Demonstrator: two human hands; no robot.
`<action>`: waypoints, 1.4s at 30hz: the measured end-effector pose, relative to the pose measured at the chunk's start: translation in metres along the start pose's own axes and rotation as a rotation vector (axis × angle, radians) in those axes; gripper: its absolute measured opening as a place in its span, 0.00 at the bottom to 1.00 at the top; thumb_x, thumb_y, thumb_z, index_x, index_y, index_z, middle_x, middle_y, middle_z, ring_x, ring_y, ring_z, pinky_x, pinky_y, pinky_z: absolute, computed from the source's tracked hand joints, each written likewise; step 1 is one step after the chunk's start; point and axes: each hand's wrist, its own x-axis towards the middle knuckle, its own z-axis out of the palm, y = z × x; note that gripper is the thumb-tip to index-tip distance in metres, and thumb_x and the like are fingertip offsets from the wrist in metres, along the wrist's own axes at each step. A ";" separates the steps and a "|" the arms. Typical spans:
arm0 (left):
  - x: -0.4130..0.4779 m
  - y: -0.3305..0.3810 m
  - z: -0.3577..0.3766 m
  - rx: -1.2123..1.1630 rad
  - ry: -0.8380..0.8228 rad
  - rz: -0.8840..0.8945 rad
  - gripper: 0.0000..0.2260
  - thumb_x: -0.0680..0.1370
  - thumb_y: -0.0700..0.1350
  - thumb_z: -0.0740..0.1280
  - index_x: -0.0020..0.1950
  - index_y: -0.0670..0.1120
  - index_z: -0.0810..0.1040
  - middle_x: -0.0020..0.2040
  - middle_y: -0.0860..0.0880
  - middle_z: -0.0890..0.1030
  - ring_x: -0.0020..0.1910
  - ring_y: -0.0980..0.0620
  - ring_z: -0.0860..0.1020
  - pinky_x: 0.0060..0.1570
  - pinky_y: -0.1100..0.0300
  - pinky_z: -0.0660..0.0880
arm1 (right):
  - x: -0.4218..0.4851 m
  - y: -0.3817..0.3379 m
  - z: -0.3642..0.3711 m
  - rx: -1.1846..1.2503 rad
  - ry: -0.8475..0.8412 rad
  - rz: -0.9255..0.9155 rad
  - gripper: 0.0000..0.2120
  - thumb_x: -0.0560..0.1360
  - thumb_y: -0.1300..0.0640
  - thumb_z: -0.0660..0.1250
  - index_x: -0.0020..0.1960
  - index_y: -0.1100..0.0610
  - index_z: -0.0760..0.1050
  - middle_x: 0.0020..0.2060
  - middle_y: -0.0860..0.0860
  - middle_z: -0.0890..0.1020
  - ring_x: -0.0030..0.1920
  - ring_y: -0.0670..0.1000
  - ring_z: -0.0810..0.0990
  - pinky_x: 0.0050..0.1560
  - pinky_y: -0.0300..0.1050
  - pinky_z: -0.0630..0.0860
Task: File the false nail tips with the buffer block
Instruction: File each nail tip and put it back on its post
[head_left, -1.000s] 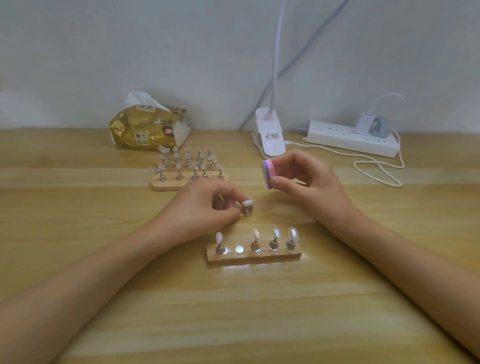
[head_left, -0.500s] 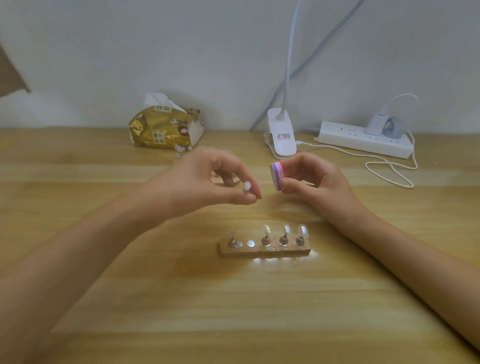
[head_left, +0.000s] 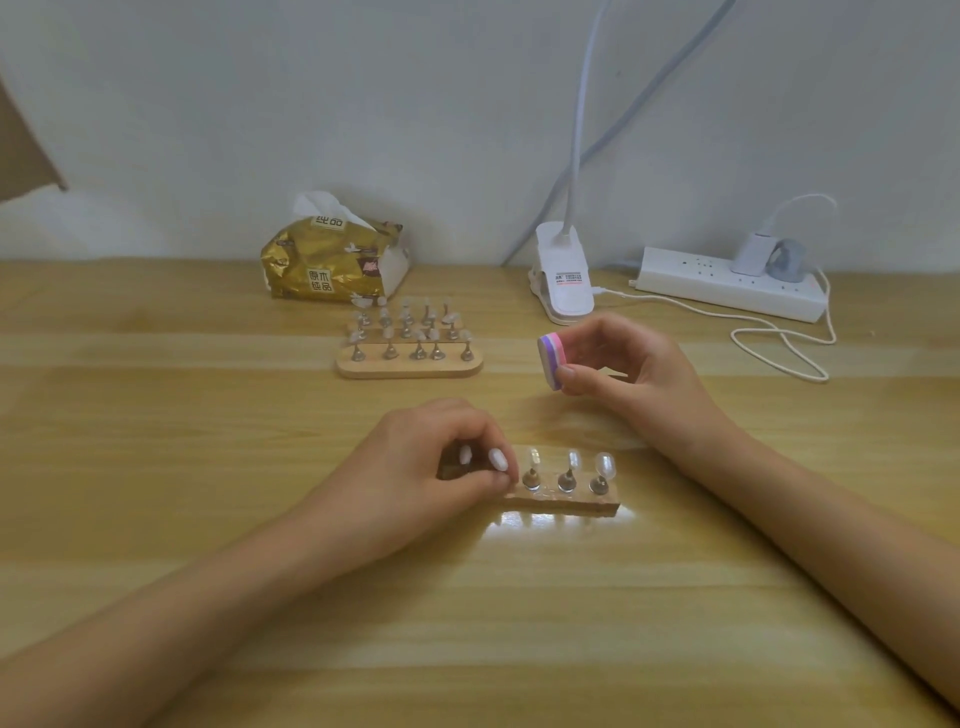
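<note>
- the buffer block (head_left: 549, 359) is a small layered pad; stripes of pink, pale and purple show along its edge, with rounded corners
- it is held off the table, right of centre, between the far holder and the right wrist; the right hand (head_left: 628, 364) pinches it, thumb (head_left: 567, 372) below and curled fingers above
- its striped edge faces left; the visible edge stands close to upright, its top leaning a little left; the rest of the block is hidden inside the hand
- the near holder (head_left: 563, 503) is a wooden strip lying left to right; three clear false nail tips (head_left: 573, 460) stand upright on metal stems at its right part
- the left hand (head_left: 426, 467) covers the strip's left end, fingers curled and thumb and forefinger pressed together; whether they pinch anything i cannot tell
- a far holder (head_left: 410, 368), oval and wooden, carries rows of more tips
- the table (head_left: 208, 571) is pale wood with lengthwise grain, set against a plain light wall (head_left: 311, 104)
- along the far edge: a gold tissue pack (head_left: 327, 262) on the left; a white clip lamp (head_left: 563, 278); a white power strip (head_left: 727, 285) on the right with a looped cable (head_left: 779, 345)
</note>
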 end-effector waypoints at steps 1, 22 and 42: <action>0.000 -0.001 0.000 -0.008 0.003 0.001 0.07 0.73 0.40 0.74 0.41 0.52 0.82 0.44 0.57 0.82 0.44 0.56 0.77 0.42 0.71 0.70 | 0.000 0.000 0.000 0.003 0.001 0.000 0.09 0.75 0.63 0.73 0.53 0.55 0.81 0.44 0.54 0.85 0.47 0.57 0.84 0.56 0.60 0.79; 0.005 0.005 0.016 0.176 0.111 0.189 0.04 0.74 0.47 0.72 0.41 0.54 0.79 0.44 0.59 0.80 0.48 0.56 0.77 0.50 0.52 0.72 | 0.002 -0.002 0.002 -0.019 -0.033 0.025 0.09 0.75 0.63 0.73 0.51 0.52 0.80 0.42 0.49 0.84 0.43 0.43 0.82 0.41 0.27 0.71; 0.057 -0.030 -0.002 0.002 0.179 -0.061 0.07 0.68 0.46 0.79 0.37 0.56 0.84 0.37 0.56 0.83 0.33 0.61 0.77 0.46 0.48 0.78 | -0.004 -0.009 0.010 -0.211 -0.076 -0.236 0.08 0.74 0.64 0.75 0.52 0.56 0.80 0.46 0.47 0.84 0.49 0.50 0.84 0.54 0.50 0.80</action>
